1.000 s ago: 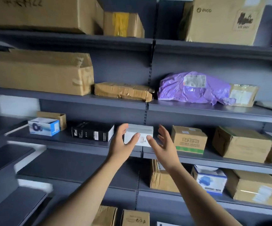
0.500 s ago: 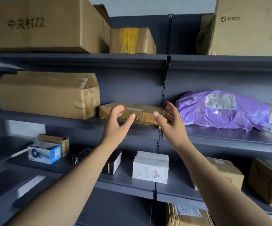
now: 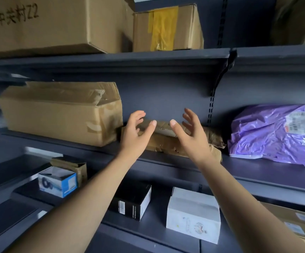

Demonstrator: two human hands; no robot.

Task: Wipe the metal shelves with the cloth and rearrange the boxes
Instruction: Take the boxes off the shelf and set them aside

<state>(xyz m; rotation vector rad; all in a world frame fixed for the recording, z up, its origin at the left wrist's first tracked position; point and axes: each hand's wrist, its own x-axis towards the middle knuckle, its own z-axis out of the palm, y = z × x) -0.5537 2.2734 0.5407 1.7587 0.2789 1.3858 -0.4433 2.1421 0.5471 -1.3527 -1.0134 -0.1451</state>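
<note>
Left hand (image 3: 135,132) and right hand (image 3: 192,136), centre of frame, both raised with fingers spread and thumbs pointing inward toward each other; neither has hold of anything. They flank the flat taped box (image 3: 163,143) lying on the middle shelf (image 3: 257,172). Whether the fingertips touch the cardboard cannot be told. One second earlier both hands were at the white box (image 3: 193,216) on the lower shelf; that box now stands alone at lower centre, with the black box (image 3: 135,201) to its left and the blue-and-white box (image 3: 57,181) further left. Half a second earlier the hands were already in front of the flat taped box; they now sit closer over it. The large crumpled box (image 3: 60,114) stands just left of the flat taped box, its corner touching; the purple mailer bag (image 3: 275,136) lies at right, near it.
</note>
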